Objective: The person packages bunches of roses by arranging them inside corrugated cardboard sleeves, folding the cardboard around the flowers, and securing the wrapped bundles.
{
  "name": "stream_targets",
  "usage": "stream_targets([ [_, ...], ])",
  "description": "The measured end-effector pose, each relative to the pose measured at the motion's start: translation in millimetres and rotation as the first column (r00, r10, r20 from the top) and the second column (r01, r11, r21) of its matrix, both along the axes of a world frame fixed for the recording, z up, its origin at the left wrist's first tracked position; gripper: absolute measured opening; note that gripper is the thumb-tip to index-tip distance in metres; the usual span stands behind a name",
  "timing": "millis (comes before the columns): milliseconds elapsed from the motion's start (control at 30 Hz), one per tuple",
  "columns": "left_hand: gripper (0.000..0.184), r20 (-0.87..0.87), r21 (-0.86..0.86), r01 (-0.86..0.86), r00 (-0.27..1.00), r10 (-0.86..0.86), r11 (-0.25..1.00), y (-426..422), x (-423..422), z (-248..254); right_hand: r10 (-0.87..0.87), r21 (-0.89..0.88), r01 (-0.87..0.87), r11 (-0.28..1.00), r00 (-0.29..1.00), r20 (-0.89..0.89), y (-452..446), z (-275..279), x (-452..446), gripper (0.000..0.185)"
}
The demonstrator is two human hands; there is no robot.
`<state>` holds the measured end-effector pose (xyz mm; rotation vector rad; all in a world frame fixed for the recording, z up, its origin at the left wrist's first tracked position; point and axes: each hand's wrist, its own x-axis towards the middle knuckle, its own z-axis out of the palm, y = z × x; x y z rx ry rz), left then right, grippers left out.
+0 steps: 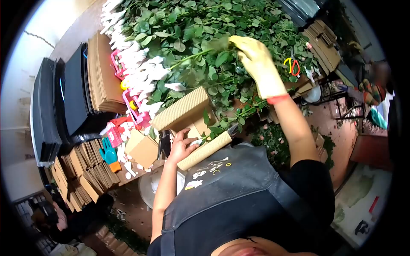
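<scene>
My right hand (pixel 252 53), in a pale yellow glove with a red cuff band, is closed on a leafy rose stem (pixel 194 56) above the pile of foliage. The stem slants down left toward white-sleeved flower heads (pixel 156 72). My bare left hand (pixel 181 147) lies in an open corrugated cardboard wrap (pixel 181 109), its fingers apart. Beside its fingertips is a white-sleeved rose head (pixel 196 142), with leafy stems running right. The wrap's near rolled edge (pixel 205 151) lies against my dark apron.
Many green rose stems (pixel 205 25) cover the table. Red-and-yellow-handled shears (pixel 292 67) lie at the right. Pink plastic holders (pixel 134 112), cardboard stacks (pixel 102 77), dark panels (pixel 47 106) and a teal glove (pixel 108 149) are on the left. Another person (pixel 373 91) is at the far right.
</scene>
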<state>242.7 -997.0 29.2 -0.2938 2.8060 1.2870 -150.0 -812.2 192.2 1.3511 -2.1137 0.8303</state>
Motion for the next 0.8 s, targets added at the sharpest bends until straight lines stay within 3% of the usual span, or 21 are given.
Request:
stream_targets([
  [67, 0.033, -0.032, -0.033, -0.016, 0.999, 0.015, 0.999, 1.4, 3.1, 1.2, 0.117, -0.022, -0.118, 0.993, 0.991, -0.071, 10.0, 32.9, 34.1, 0.033],
  [100, 0.041, -0.034, -0.057, -0.001, 0.999, -0.001, 0.998, 0.3, 4.1, 0.1, 0.267, -0.022, -0.270, 0.962, 0.958, -0.101, 9.8, 63.7, 53.4, 0.028],
  [133, 0.052, -0.012, -0.022, -0.024, 1.000, 0.024, 0.999, -0.3, 5.6, 1.7, 0.121, 0.277, -0.093, 0.956, 0.989, -0.085, 11.3, 82.6, 84.0, 0.014],
  [167, 0.063, 0.006, 0.015, -0.047, 0.999, 0.047, 0.999, 0.6, 4.5, 3.1, 0.114, 0.319, -0.186, 0.929, 0.966, 0.231, 22.0, 60.8, 91.7, 0.011],
  [200, 0.090, -0.031, 0.236, -0.109, 0.992, 0.120, 0.966, 3.2, 6.2, -15.9, 0.041, 0.325, -0.234, 0.916, 0.862, 0.506, 32.6, 38.9, 99.3, 0.017],
  [233, 0.108, 0.153, -0.024, -0.201, 0.967, 0.202, 0.979, 2.9, 3.0, -7.4, -0.195, 0.490, -0.194, 0.850, 0.748, 0.634, 31.1, 17.3, 101.6, 0.017],
  [267, 0.111, 0.137, 0.127, -0.247, 0.964, 0.229, 0.961, 1.2, 6.6, -12.8, -0.445, 0.667, -0.182, 0.723, 0.615, 0.651, 29.6, -4.3, 103.8, 0.017],
  [333, 0.114, 0.058, 0.257, -0.297, 0.955, 0.292, 0.920, 4.6, 11.4, -22.2, -0.633, 0.939, -0.165, 0.303, 0.702, 0.327, 18.3, -38.5, 104.5, 0.015],
  [400, 0.111, 0.043, 0.433, -0.317, 0.942, 0.332, 0.844, 7.9, 13.3, -27.4, -0.307, 0.983, -0.150, 0.102, 0.936, 0.174, 32.5, -105.3, 100.2, 0.025],
  [433, 0.107, 0.070, 0.536, -0.321, 0.939, 0.337, 0.781, 9.5, 13.2, -27.4, -0.177, 0.987, -0.142, 0.072, 0.972, 0.153, 46.3, -139.0, 95.2, 0.031],
  [467, 0.087, 0.041, 0.481, -0.318, 0.939, 0.342, 0.817, 12.7, 9.5, -13.5, -0.053, 0.955, -0.176, 0.237, 0.980, 0.194, 53.5, -131.0, 100.4, 0.031],
  [567, 0.069, -0.058, 0.237, -0.174, 0.979, 0.193, 0.956, 4.4, 11.3, -18.0, -0.053, 0.899, -0.154, 0.409, 0.980, 0.191, 72.1, -140.5, 98.0, 0.028],
  [600, 0.058, -0.034, 0.244, -0.226, 0.970, 0.242, 0.943, 8.4, 7.9, -7.9, -0.177, 0.947, -0.141, 0.289, 0.964, 0.197, 60.4, -101.9, 99.8, 0.028],
  [700, 0.059, 0.016, 0.223, -0.241, 0.970, 0.244, 0.945, 11.0, 6.6, 1.0, -0.282, 0.775, -0.003, 0.632, 0.931, 0.233, 41.6, -86.0, 80.5, 0.014],
  [767, 0.048, 0.033, 0.199, -0.213, 0.977, 0.211, 0.957, 12.5, 1.1, 13.9, -0.252, 0.704, 0.137, 0.697, 0.966, 0.061, 33.9, -101.4, 73.9, 0.012],
  [800, 0.045, 0.016, 0.186, -0.189, 0.982, 0.189, 0.964, 9.7, 2.2, 12.8, -0.187, 0.687, 0.189, 0.702, 0.979, -0.078, 38.1, -143.3, 66.3, 0.014],
])
